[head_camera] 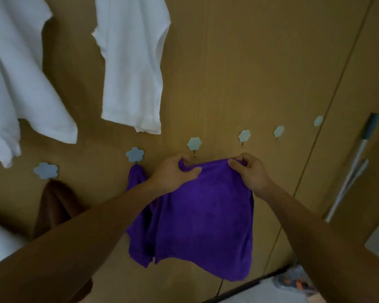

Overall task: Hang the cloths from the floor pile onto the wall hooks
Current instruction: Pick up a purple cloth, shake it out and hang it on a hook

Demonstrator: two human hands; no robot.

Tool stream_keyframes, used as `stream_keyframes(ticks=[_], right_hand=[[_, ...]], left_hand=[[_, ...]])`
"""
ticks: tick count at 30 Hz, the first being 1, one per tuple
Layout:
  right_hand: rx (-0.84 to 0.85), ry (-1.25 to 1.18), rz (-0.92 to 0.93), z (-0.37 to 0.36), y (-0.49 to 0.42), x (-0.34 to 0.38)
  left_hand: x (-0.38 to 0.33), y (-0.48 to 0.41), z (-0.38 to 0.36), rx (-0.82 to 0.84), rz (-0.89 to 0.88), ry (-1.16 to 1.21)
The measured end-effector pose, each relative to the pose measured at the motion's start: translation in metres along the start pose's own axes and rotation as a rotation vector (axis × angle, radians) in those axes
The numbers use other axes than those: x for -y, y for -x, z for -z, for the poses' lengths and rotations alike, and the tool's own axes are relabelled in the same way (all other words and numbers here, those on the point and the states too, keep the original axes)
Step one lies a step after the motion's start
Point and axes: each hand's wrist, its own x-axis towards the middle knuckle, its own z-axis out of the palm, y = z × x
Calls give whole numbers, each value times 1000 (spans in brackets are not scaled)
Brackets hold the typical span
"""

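Head view looks down a wooden wall (228, 62), with my two bare forearms reaching in from below. My left grip (175, 171) has fingers and thumb curled round the top edge of a purple cloth (201, 226). My right grip (247, 171) pinches the same edge near its other corner, so both are closed on fabric. I see the cloth hanging down flat from the two hands, close against the wall. Its upper edge sits just under a pale first hexagon hook (194, 143). I cannot tell whether the fabric touches the small metal prong below that plate.

Left of my hands, a near flower hook (135, 154) carries a second purple cloth (136, 178), partly hidden behind my left forearm and the held cloth. Further left, a far flower hook (46, 170) carries a brown cloth (53, 204).

To the right the row goes on with a second hexagon hook (244, 135), a third hexagon hook (278, 131) and a fourth hexagon hook (318, 120).

Above the row hang a left white shirt (20, 73) and a right white shirt (134, 62).

At far right a pale pole (357, 160) with a dark top leans along the wall. Pale floor (260, 291) shows at the bottom right, with a blurred grey and orange heap (293, 283) that I cannot make out.
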Motion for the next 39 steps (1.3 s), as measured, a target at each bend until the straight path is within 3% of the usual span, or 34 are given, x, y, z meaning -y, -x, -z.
stream_keyframes(ticks=[3,9,13,16,21,23,25,28,31,33,36,39], right_hand=[[-1,108,103,-17,-29,-8],[-114,200,195,-49,-82,-14],[-175,268,213,-71,-95,-23],[-139,332,222,-76,-87,-46],[-43,318,0,-81,-77,-62],[-61,423,43,-87,-71,-60],[-146,585,164,-90,-65,-57],[-249,678,405,-92,-58,-53],[-53,500,513,-94,-54,-56],[117,370,477,-93,-51,-64],[236,226,453,-88,-45,-75],[315,126,376,-90,-40,-77]], left_hand=[[5,-10,-4,-49,-15,-127],[17,-45,-10,-499,49,-226],[29,-56,-23,-668,175,-406],[43,-48,-42,-605,290,-495],[49,-45,-62,-427,492,-312],[41,-48,-61,-318,551,-338],[37,-47,-61,-230,562,-525],[44,-37,-68,-266,423,-992],[48,-28,-79,-390,37,-1203],[51,-28,-84,-376,-165,-1029],[55,-29,-88,-175,45,-453],[60,-23,-96,-143,95,-203]])
